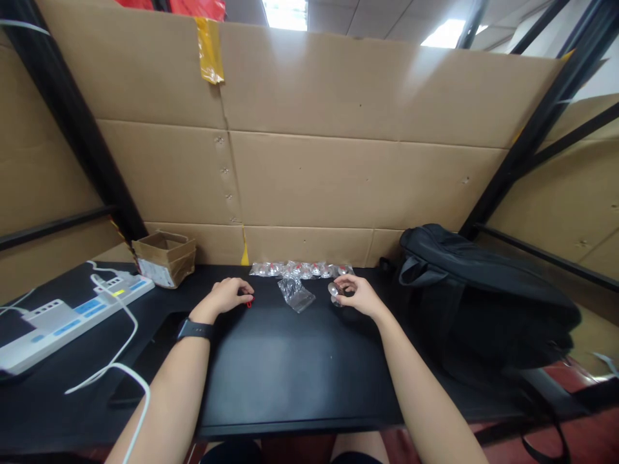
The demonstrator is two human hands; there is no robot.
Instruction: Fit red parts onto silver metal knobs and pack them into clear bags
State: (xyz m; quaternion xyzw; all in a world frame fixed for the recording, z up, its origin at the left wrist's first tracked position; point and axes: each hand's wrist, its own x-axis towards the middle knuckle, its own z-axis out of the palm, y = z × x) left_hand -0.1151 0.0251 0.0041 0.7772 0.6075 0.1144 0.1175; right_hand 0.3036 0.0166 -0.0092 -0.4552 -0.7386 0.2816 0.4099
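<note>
Near the middle of the black table (300, 374), my left hand (227, 298) is closed, thumb and fingers pinching a small red loop-shaped piece (250, 302). My right hand (358, 296) grips a small, shiny, round disc-like piece (333, 291) between thumb and fingers; its exact kind is too small to tell. Between the hands lies a crumpled clear plastic bag (296, 295). Behind it, along the cardboard wall, runs a row of small clear packets (302, 269) holding shiny round pieces with red bits.
A white power strip (82, 322) with plugs and a white cable (128, 365) lies left. Behind it stands an open cardboard box (167, 258). A dark flat device (149, 361) is beside my left forearm. A black backpack (478, 303) rests right. Cardboard panels (314, 180) enclose the table.
</note>
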